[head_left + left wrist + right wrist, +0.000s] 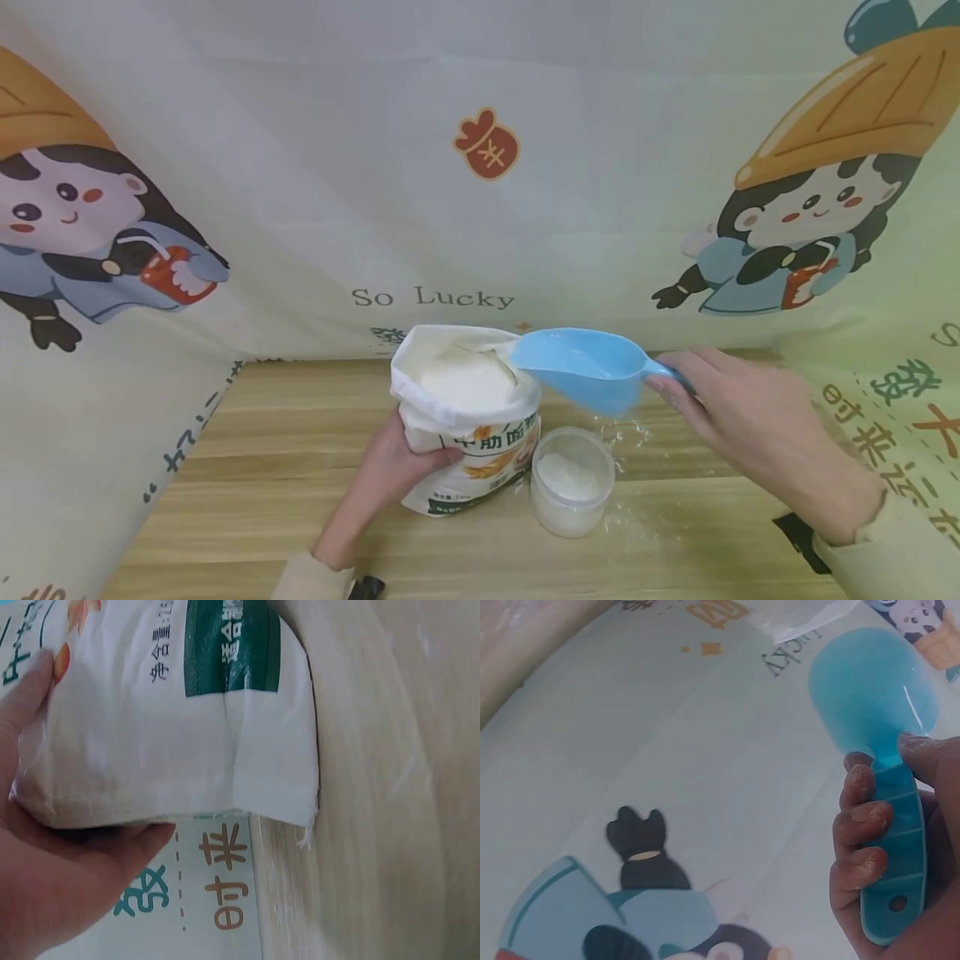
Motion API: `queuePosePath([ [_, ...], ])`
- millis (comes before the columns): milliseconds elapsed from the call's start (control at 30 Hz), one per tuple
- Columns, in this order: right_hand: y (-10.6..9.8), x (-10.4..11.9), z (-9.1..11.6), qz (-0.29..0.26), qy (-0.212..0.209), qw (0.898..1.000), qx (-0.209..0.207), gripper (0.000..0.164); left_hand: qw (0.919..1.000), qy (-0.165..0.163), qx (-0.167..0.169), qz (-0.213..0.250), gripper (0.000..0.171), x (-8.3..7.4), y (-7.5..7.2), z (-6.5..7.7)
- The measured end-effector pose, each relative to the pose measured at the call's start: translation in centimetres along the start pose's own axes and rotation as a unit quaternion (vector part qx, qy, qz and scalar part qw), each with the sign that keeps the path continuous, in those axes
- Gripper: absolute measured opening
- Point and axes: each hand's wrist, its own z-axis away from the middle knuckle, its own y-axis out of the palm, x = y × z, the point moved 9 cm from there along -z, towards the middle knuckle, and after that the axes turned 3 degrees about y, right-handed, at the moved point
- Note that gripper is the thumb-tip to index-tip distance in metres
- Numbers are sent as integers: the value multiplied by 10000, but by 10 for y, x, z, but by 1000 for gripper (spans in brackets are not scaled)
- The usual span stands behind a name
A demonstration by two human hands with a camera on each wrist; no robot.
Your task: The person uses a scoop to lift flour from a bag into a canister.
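My left hand [405, 458] grips the side of a white flour bag [480, 408], thumb across its printed front. The bag's top is rolled open and white flour [465, 379] shows inside. In the left wrist view the bag's lower edge [150, 817] tilts above the fingers. My right hand [742, 412] holds a blue scoop [592, 367] by its ridged handle [896, 847], fingers curled round it. The scoop's lip overlaps the bag's right rim in the head view. Below the scoop stands a clear round jar [573, 508] with white flour in it.
Spilled flour [630, 437] dusts the wood-grain table [262, 467] to the right of the jar. A printed cloth [360, 192] with cartoon figures hangs behind and on both sides. Dark bands [802, 542] show at the sleeves.
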Motion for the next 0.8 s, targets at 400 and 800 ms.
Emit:
queuePosePath([
  [400,20,44,-63,260,-152,9927,1170,23,9971,-315,-544,-436,76,-2,3,9],
  [800,53,78,-90,946,-55,9602,2628,23,9963,-360,-582,-526,79,-4,3,12],
])
